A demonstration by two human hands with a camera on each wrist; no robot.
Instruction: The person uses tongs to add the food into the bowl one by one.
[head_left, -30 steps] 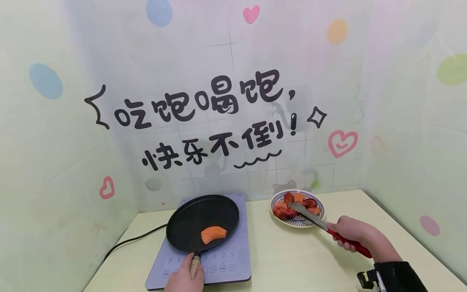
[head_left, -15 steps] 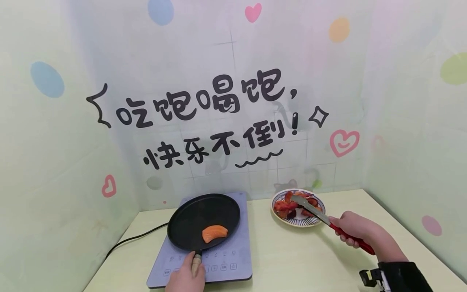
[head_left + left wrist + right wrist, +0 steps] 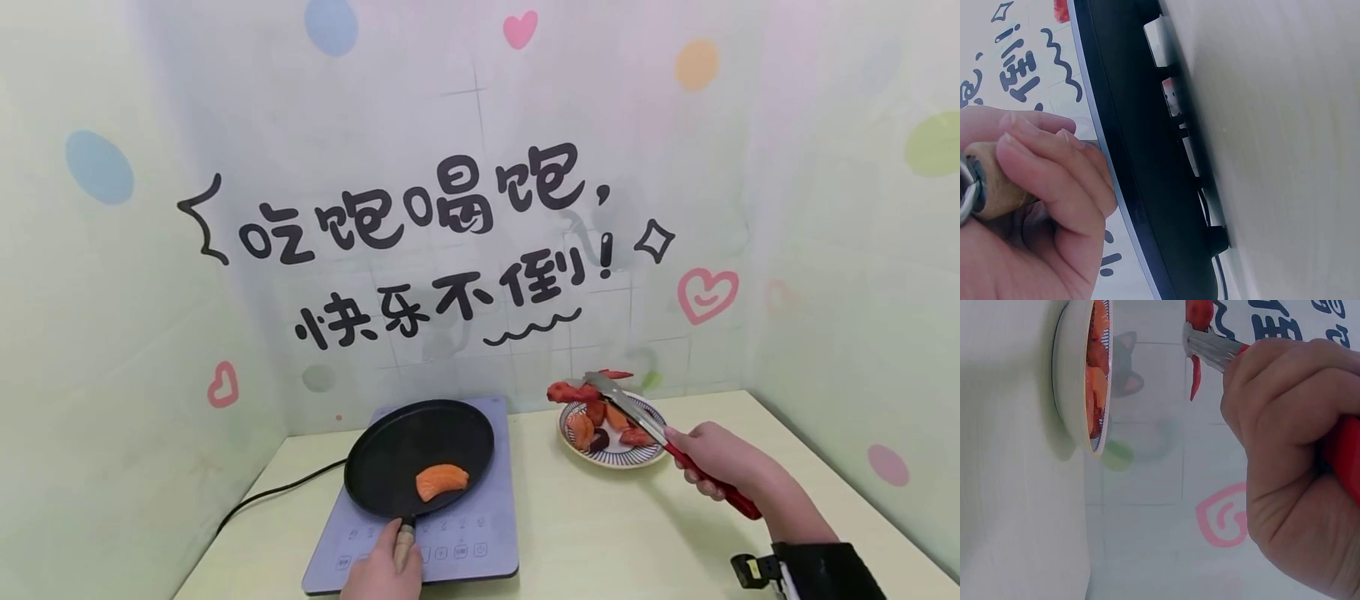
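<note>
My left hand (image 3: 381, 573) grips the wooden handle (image 3: 1004, 181) of a black frying pan (image 3: 397, 454). An orange, salmon-like slice (image 3: 441, 482) lies in the pan near its front right. With my right hand (image 3: 723, 462) I hold red-handled metal tongs (image 3: 633, 410). Their tips pinch a long red piece of food (image 3: 567, 392) with a pointed end, raised above the patterned plate (image 3: 622, 458). In the right wrist view the red piece (image 3: 1199, 312) hangs clear of the plate. Several orange and red food pieces (image 3: 581, 431) remain on the plate.
Under the pan sits a lilac induction cooker (image 3: 491, 533) with touch keys. Its black cable (image 3: 281, 487) runs off to the left. A printed curtain (image 3: 450, 100) encloses the back and sides of the pale table (image 3: 600, 533).
The tongs, which were among the food on the plate, have lifted the red piece up off it. My left hand, the pan and the orange slice stay as they were.
</note>
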